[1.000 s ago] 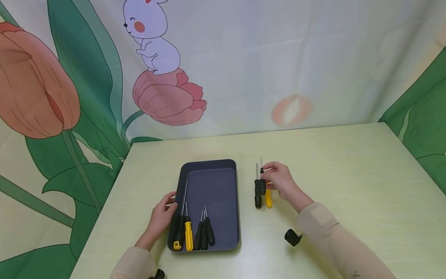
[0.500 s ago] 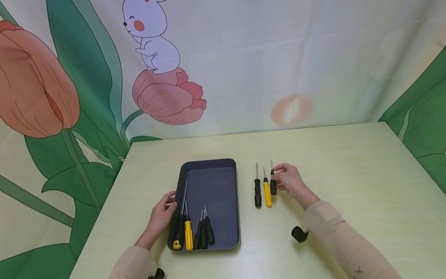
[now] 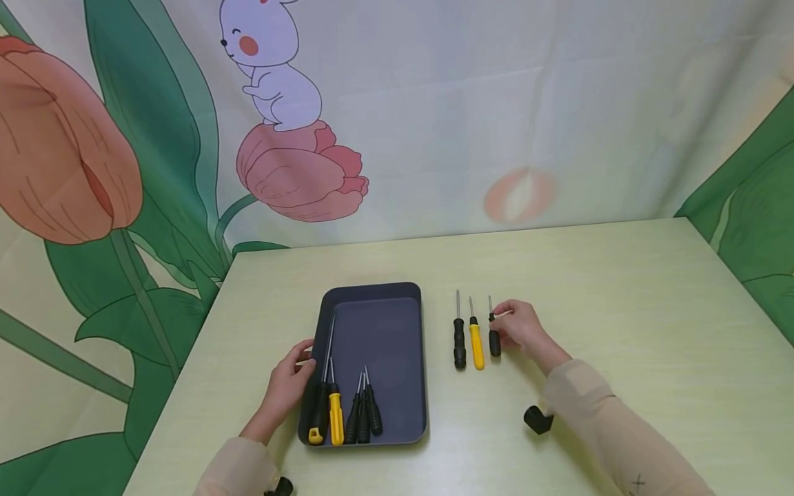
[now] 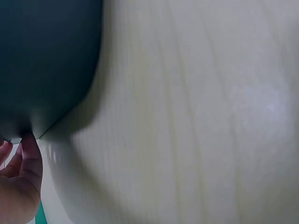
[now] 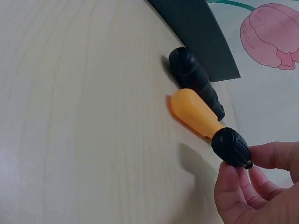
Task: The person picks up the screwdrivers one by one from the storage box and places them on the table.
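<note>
My right hand (image 3: 520, 324) pinches a small black-handled screwdriver (image 3: 494, 342) between thumb and fingers, shaft pointing away. In the right wrist view the black handle (image 5: 230, 147) shows end-on, with a shadow on the table beneath. Left of it lie a yellow-handled screwdriver (image 3: 476, 344) and a longer black-handled screwdriver (image 3: 459, 343), side by side. My left hand (image 3: 287, 382) holds the left side of a dark rectangular tray (image 3: 424, 365), thumb and fingers at its rim. In the left wrist view, fingertips (image 4: 29, 142) touch the tray's edge.
Inside the tray, along its near end, lie a long black-and-yellow screwdriver (image 3: 319, 410), a yellow screwdriver (image 3: 336, 417) and several small black screwdrivers (image 3: 363, 417). A pale wood-grain table (image 3: 608, 289) carries everything. A printed curtain (image 3: 434, 124) hangs behind it.
My right hand has moved the small black screwdriver rightward, from over the yellow one to its right side, then slightly nearer. The left hand and the tray have stayed in place.
</note>
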The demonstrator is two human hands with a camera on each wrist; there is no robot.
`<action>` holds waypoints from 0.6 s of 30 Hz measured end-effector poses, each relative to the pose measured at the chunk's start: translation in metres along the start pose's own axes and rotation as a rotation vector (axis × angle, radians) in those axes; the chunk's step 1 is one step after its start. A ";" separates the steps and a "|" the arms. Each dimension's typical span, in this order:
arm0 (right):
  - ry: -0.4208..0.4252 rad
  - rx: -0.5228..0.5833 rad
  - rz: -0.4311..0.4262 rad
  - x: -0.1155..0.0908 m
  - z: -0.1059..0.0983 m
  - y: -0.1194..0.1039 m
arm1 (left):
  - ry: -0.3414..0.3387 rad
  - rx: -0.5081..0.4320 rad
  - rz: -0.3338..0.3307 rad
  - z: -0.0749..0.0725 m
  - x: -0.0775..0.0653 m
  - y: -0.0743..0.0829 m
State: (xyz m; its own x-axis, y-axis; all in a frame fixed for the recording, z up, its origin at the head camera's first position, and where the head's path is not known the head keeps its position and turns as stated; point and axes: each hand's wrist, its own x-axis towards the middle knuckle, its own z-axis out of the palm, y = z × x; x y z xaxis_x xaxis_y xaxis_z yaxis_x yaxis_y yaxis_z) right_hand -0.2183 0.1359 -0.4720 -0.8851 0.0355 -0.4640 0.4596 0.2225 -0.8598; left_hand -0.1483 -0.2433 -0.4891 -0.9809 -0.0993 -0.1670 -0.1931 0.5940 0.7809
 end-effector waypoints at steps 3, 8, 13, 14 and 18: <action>0.006 -0.009 0.007 0.002 0.001 0.003 | -0.003 -0.001 -0.002 -0.001 -0.001 0.000; 0.013 -0.032 0.003 0.005 0.003 0.007 | -0.005 -0.004 -0.012 -0.001 0.000 0.001; 0.035 -0.111 -0.012 0.004 0.005 0.007 | -0.005 -0.009 -0.010 -0.001 -0.001 0.001; 0.039 -0.128 -0.014 0.004 0.006 0.007 | -0.005 -0.010 -0.008 -0.001 -0.001 0.001; 0.050 -0.178 -0.022 0.005 0.007 0.008 | -0.009 -0.012 -0.007 -0.002 -0.002 0.001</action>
State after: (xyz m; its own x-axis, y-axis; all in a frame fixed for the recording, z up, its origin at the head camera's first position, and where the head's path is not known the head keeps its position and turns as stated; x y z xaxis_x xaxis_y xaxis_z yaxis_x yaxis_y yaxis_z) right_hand -0.2188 0.1313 -0.4824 -0.8994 0.0766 -0.4303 0.4240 0.3922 -0.8163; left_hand -0.1465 -0.2436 -0.4869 -0.9794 -0.0962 -0.1777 -0.2002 0.5834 0.7871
